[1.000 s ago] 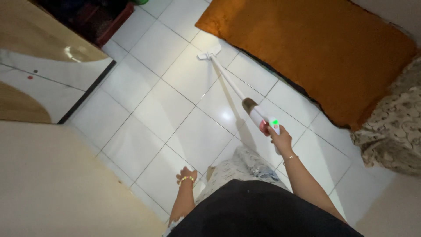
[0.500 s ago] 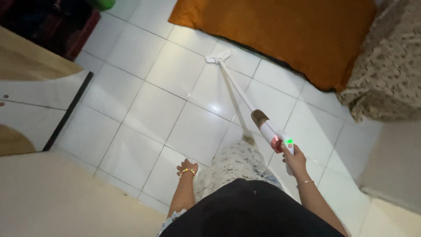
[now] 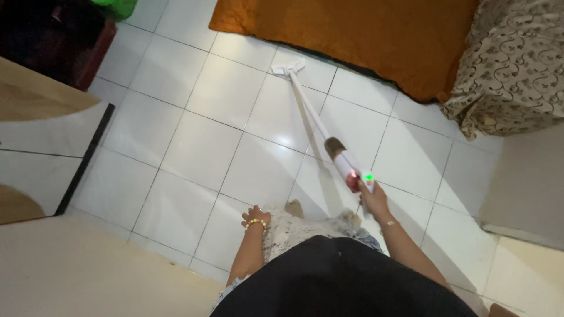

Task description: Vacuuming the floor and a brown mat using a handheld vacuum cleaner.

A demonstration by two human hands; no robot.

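The floor (image 3: pixel 194 123) takes up most of the room: square glossy white tiles with thin dark grout lines, catching a bright glare near the middle. Along the far edge lies one large orange mat (image 3: pixel 352 35), soft-looking cloth, flat, with rounded corners. To the right of it sits one bulky piece covered in beige fabric (image 3: pixel 511 64) printed with dark curling swirls; its hem hangs down to the tiles just beside the mat. On the left stands one pale wooden cupboard panel (image 3: pixel 41 111) with a shiny white inlay and a dark edge strip. In the far left corner is one dark red box (image 3: pixel 88 53) with something green (image 3: pixel 114 7) at its top; what it holds is too dark to tell.

One slim white stick vacuum (image 3: pixel 308 111) runs slanting across the tiles. Its small flat head (image 3: pixel 288 68) rests on the floor right at the mat's near edge, and its thin straight tube rises to a thicker body with a brown cup, a red ring and a small green light. The right hand (image 3: pixel 371 199) is wrapped around the handle at the near end, fingers curled tight, one thin bangle on the wrist. The left hand (image 3: pixel 257 216) hangs loose by the patterned skirt, holding nothing, fingers lightly curled, with one beaded bracelet at the wrist.
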